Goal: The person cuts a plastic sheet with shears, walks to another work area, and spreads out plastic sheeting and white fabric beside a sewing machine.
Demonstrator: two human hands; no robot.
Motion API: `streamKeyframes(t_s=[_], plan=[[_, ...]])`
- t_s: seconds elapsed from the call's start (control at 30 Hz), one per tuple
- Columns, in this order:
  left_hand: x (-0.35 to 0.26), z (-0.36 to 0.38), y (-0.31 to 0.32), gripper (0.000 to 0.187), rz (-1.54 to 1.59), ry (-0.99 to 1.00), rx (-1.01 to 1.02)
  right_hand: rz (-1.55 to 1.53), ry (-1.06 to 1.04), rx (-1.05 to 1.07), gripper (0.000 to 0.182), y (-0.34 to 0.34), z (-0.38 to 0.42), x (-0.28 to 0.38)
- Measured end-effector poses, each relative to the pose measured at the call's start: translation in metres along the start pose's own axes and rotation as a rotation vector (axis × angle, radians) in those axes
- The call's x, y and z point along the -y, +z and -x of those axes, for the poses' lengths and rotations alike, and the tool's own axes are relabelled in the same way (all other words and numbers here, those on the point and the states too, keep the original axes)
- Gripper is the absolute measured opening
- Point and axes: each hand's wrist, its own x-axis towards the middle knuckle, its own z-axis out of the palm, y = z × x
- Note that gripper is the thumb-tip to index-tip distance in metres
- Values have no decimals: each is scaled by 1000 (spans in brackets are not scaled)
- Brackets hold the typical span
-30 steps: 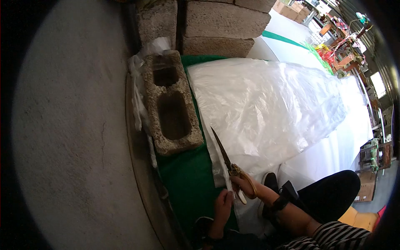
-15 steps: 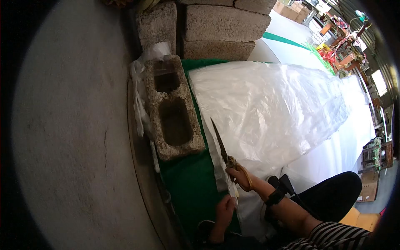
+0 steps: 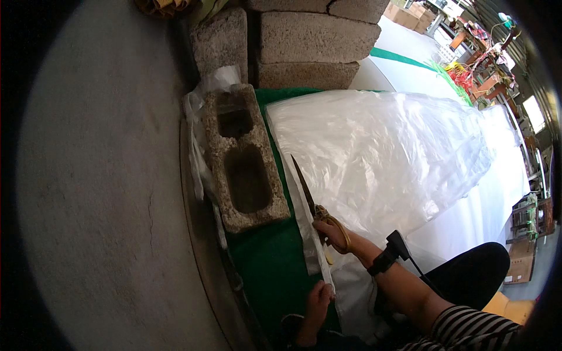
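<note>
My right hand [image 3: 333, 235] is closed around the handles of a pair of scissors [image 3: 302, 182] with yellowish grips. The long dark blades point up and away, lying along the near edge of a translucent plastic sheet [image 3: 374, 158]. Lower down, my left hand [image 3: 319, 298] pinches the folded edge of the same sheet. Beneath the sheet's edge shows a green cloth [image 3: 263, 263]. A band with a small black device [image 3: 389, 257] sits on my right forearm.
A hollow concrete block [image 3: 252, 219] lies on the green cloth at left, with plastic bunched behind it. More blocks [image 3: 316, 38] are stacked beyond. A grey surface [image 3: 105, 175] fills the left side. Cardboard boxes [image 3: 519, 260] and cluttered furniture stand at right.
My right hand and the scissors have shifted slightly up and left along the sheet's edge. My left hand has moved slightly down, still on the edge. The view has tilted a little.
</note>
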Motion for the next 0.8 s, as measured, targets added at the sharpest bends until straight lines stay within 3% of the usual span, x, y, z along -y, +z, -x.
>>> streamKeyframes(t_s=[0.17, 0.23, 0.4, 0.5, 0.57, 0.63, 0.73, 0.8], plan=[[-17, 2, 7, 26, -66, -20, -42, 23, -240, -44, 30, -5, -21, -13], [-12, 7, 7, 26, -212, -59, 23, 78, 55, 62, 32, -12, -14, 20], [-10, 3, 5, 24, -106, -23, -33, -94, -104, 22, 33, -4, -18, 29], [-25, 6, 8, 24, -246, -15, 3, 119, -201, -12, 32, -5, -25, 34], [-22, 6, 5, 24, -368, -9, 28, -51, 65, 52, 30, -7, -24, 53], [-3, 6, 0, 21, -38, -77, 18, -15, 20, 34, 29, -15, -42, 38], [-25, 7, 9, 21, -116, -77, -26, 88, -102, -23, 31, -13, -48, 40], [-15, 5, 2, 20, -116, -58, -7, 18, -298, -35, 33, -8, -47, 40]])
